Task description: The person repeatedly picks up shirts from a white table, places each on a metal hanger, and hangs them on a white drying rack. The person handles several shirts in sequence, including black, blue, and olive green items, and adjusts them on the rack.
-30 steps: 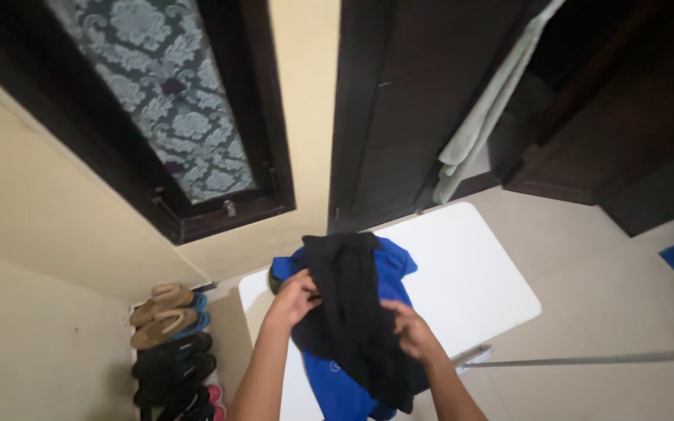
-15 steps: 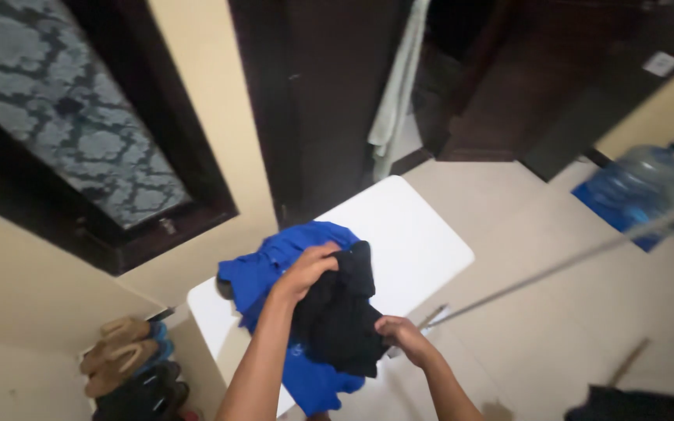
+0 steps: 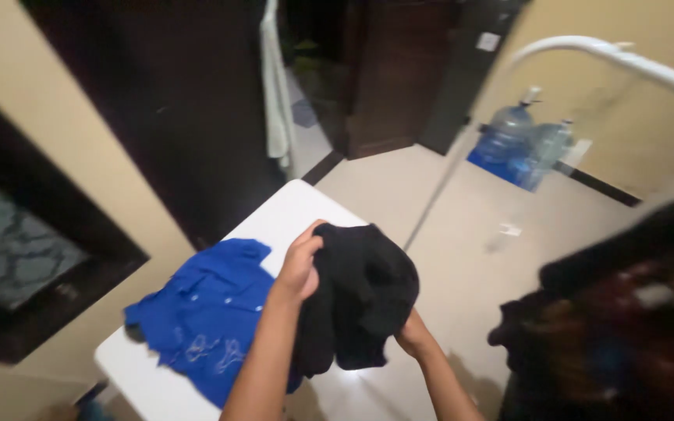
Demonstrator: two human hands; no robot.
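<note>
A crumpled black garment (image 3: 367, 292) is held up over the near end of a white table (image 3: 294, 210). My left hand (image 3: 302, 261) grips its upper left edge. My right hand (image 3: 409, 337) holds its lower right side from underneath, mostly hidden by the cloth. A blue shirt (image 3: 204, 312) lies spread flat on the table to the left of my left forearm.
A white rack tube (image 3: 587, 51) arches at the upper right, with dark clothes (image 3: 626, 327) hanging at the right edge. Two blue water bottles (image 3: 520, 140) stand on the tiled floor by the wall. A pale towel (image 3: 276, 101) hangs on a dark wooden door.
The view has swung right, bringing the rack and hanging clothes into sight. Both hands have lifted the black garment off the blue shirt and carried it to the right.
</note>
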